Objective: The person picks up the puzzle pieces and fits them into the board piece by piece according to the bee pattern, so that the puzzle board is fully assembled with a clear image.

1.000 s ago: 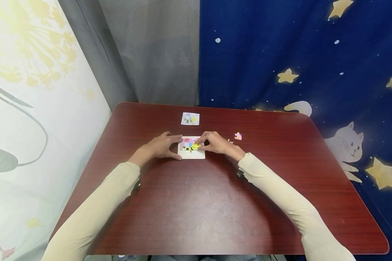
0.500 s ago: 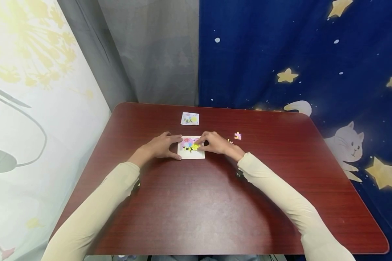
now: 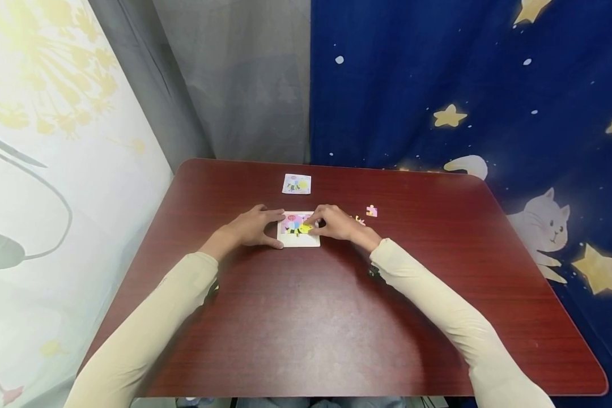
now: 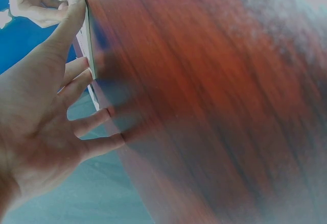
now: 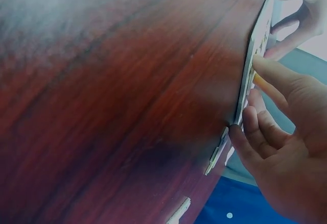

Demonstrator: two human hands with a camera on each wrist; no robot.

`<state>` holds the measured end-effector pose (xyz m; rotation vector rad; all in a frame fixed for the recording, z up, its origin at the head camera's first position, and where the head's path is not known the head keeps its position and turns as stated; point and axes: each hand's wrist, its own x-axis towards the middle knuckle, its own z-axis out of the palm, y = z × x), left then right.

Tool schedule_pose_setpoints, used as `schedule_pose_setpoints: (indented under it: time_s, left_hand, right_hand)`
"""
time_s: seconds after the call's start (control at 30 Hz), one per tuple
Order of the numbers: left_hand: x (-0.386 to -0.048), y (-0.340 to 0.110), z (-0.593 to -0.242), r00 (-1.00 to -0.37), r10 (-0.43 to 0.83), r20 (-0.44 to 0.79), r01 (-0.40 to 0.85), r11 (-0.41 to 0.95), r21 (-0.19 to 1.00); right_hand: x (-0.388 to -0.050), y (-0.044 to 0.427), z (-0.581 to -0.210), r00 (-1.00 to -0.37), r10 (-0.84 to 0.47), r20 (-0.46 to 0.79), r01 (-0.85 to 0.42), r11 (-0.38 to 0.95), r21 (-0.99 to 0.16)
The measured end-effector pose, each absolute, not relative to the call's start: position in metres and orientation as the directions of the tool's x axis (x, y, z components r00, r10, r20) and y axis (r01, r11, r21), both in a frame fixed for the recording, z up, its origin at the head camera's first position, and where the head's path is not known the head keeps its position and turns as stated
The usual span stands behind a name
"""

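A small white puzzle tray (image 3: 301, 242) lies flat, its upper part filled with a pink, blue and yellow bee picture. My left hand (image 3: 250, 228) spans its left side, thumb at the lower corner and a finger near the upper one; the left wrist view shows this hand (image 4: 46, 101) with fairly straight fingers against the tray edge (image 4: 89, 35). On the picture's right part, my right hand (image 3: 336, 224) pinches a yellow puzzle piece (image 3: 306, 228) with thumb and index finger. Seen from the right wrist, the other fingers of this hand (image 5: 296, 127) lie loosely bent beside the tray.
Behind the tray lies a picture card (image 3: 297, 184) with a similar bee. Loose puzzle pieces rest right of the tray, one pink (image 3: 372, 211) and another partly behind the right hand (image 3: 360, 220). Curtains (image 3: 387, 85) hang beyond the brown table (image 3: 306, 317).
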<state>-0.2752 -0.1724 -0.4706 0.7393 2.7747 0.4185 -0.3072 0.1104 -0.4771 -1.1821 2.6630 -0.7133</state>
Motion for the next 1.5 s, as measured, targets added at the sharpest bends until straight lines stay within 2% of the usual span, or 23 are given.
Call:
schedule_pose_setpoints:
  time_s: [0.57,0.83,1.0,1.27,1.5]
  left_hand:
    - [-0.275,-0.173,-0.471,-0.840,0.520,-0.153,0.455,0.830,0.321]
    - [-0.274,-0.172,-0.470,-0.843,0.517,-0.152,0.453,0.833,0.318]
    - [-0.273,-0.172,-0.469,-0.844,0.514,-0.154,0.451,0.834,0.318]
    - [-0.274,-0.171,-0.468,-0.841,0.519,-0.155,0.454,0.831,0.322]
    - [-0.272,-0.171,-0.467,-0.843,0.517,-0.145,0.450,0.828,0.334]
  right_hand:
    - [-0.303,0.114,-0.480,-0.677,-0.735,0.041,-0.688,0.612,-0.390]
    - [-0.296,0.112,-0.481,-0.657,-0.745,0.115,-0.732,0.594,-0.335]
    - [-0.295,0.112,-0.482,-0.666,-0.735,0.125,-0.729,0.607,-0.315]
    - [-0.300,0.112,-0.484,-0.688,-0.718,0.105,-0.700,0.620,-0.353]
    - [-0.302,0.115,-0.480,-0.708,-0.696,0.117,-0.667,0.606,-0.432]
